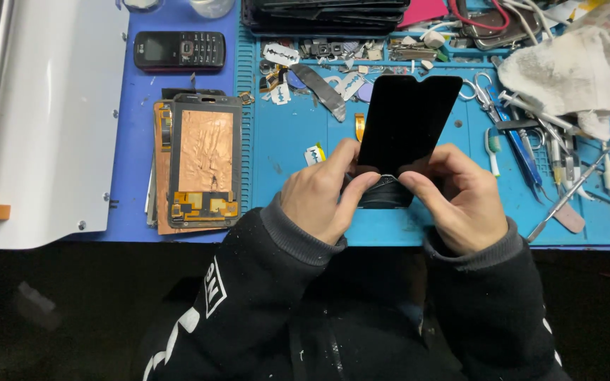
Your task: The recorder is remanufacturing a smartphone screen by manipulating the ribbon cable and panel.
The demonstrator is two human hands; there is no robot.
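A black phone screen panel [407,116] with a notch at its far edge is tilted above a blue work mat [291,141]. My left hand [319,194] grips its near left corner, thumb pressed on the bottom edge. My right hand [460,197] holds the near right corner, thumb and forefinger pinching the bottom edge, where a dark film or strip [386,192] curls away. Both wrists wear black sleeves with grey cuffs.
To the left, an opened phone frame with copper foil [205,159] lies on a stack of parts. A black keypad phone [179,51] lies at the back left. Tweezers, scissors and a toothbrush [531,141] lie right, beside a dirty white cloth [573,70]. Razor blades [280,55] lie at the back.
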